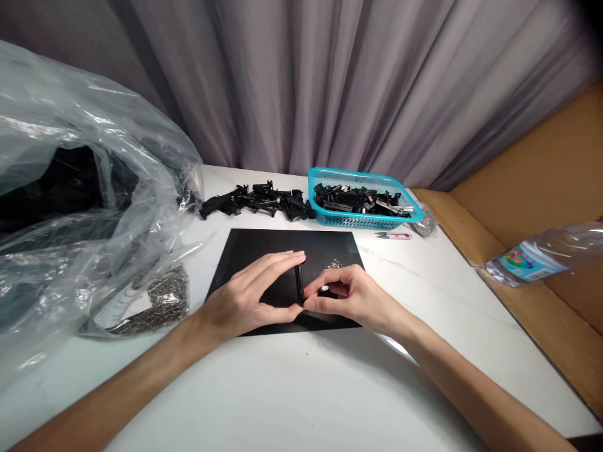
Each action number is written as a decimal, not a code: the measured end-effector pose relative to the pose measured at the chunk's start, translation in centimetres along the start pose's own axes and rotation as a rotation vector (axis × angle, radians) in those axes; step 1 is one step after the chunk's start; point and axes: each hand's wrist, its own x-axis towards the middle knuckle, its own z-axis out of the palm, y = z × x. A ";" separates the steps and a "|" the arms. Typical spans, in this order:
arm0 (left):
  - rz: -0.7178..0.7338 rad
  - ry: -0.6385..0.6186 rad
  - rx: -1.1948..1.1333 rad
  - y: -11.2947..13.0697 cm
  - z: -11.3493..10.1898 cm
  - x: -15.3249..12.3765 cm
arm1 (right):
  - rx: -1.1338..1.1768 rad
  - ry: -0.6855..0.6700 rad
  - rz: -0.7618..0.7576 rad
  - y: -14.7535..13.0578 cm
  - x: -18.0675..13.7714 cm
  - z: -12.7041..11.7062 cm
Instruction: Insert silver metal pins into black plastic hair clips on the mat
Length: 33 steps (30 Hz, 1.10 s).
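Together, two hands (245,292) (353,292) hold one black part (299,282) over one black mat (287,242).

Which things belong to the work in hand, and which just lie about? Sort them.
Likely in the work:
held black part
black mat
small shiny pieces
piled black parts
blue basket
bag of small pieces

Apparently lying about:
pink snips
plastic bottle

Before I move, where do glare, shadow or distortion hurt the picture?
Head view: glare streaks the plastic bag; soft shadow lies on the white table near the right forearm. Same head view: curtain folds fan outward, suggesting wide-angle distortion; the frame's top right corner is dark. Also head view: the black part in the left hand blends into the black mat.
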 end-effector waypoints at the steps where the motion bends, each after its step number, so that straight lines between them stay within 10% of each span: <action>1: 0.002 0.005 -0.001 0.0 0.0 0.0 | -0.003 -0.001 -0.002 0.0 0.0 0.0; 33: -0.346 -0.059 -0.272 -0.4 1.1 -0.7 | -0.258 -0.030 -0.083 -1.1 -1.1 -2.8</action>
